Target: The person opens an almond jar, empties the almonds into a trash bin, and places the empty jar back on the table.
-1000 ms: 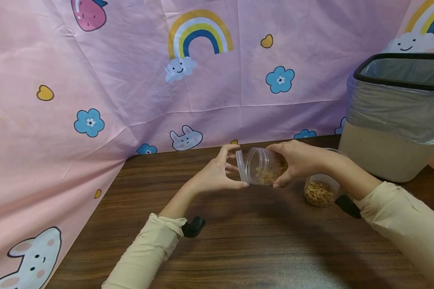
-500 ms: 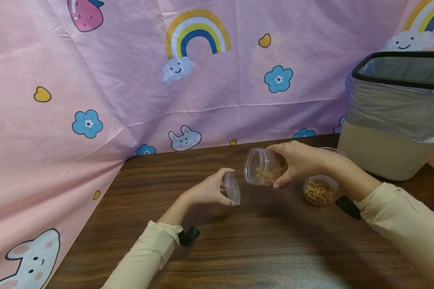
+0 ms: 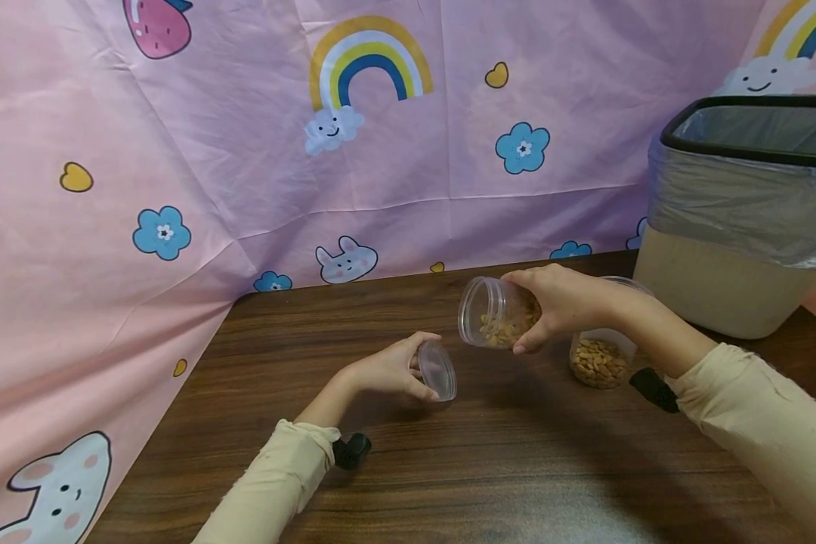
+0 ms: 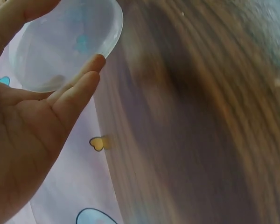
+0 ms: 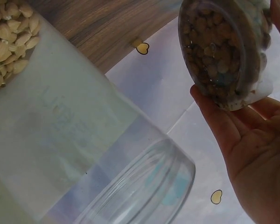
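Observation:
My left hand (image 3: 389, 368) pinches a clear round lid (image 3: 438, 370) by its rim, low over the table; the left wrist view shows the lid (image 4: 67, 44) between thumb and fingers. To the right, my right hand (image 3: 564, 302) grips a clear jar (image 3: 479, 317) tipped on its side, its uncapped mouth facing left. Brown nut-like pieces (image 3: 506, 326) lie inside it, and they show through its base in the right wrist view. Behind the right forearm stands a second, taller clear jar (image 3: 608, 338), upright, with similar pieces (image 3: 600, 363) at its bottom.
A beige bin (image 3: 714, 287) with a black rim and a plastic liner stands at the back right. The dark wooden table (image 3: 489, 461) meets a pink and purple printed cloth (image 3: 258, 151) at the back and left.
My left hand has pulled the lid off the jar's mouth and moved down and left with it, turning it to face up more. The right hand holds its jar nearly still.

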`<action>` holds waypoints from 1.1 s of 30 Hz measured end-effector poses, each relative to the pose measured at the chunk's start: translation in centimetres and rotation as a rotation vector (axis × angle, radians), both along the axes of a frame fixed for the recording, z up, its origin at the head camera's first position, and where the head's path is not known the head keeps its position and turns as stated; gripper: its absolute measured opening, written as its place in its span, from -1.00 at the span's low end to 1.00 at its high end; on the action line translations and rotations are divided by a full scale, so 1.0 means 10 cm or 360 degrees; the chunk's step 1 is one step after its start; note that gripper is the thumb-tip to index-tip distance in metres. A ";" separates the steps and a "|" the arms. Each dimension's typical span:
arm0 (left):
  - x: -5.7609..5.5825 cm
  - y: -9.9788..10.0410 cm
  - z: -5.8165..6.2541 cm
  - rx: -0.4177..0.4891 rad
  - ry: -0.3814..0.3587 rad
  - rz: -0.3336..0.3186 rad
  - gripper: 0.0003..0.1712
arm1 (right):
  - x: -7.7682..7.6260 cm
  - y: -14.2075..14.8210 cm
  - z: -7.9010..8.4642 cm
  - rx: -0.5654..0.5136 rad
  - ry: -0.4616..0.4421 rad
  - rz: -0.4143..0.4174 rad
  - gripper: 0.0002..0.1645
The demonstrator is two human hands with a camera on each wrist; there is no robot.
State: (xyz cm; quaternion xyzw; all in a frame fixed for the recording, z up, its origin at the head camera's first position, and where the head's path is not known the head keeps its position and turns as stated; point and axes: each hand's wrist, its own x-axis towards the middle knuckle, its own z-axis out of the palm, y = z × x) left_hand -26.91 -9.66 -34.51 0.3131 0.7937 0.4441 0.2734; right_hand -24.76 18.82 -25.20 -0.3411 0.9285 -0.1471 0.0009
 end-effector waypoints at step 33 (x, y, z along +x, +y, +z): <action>0.04 -0.09 -0.07 -0.0815 0.0606 0.0074 0.05 | 0.04 0.11 0.11 -0.0014 -0.0038 -0.0085 0.19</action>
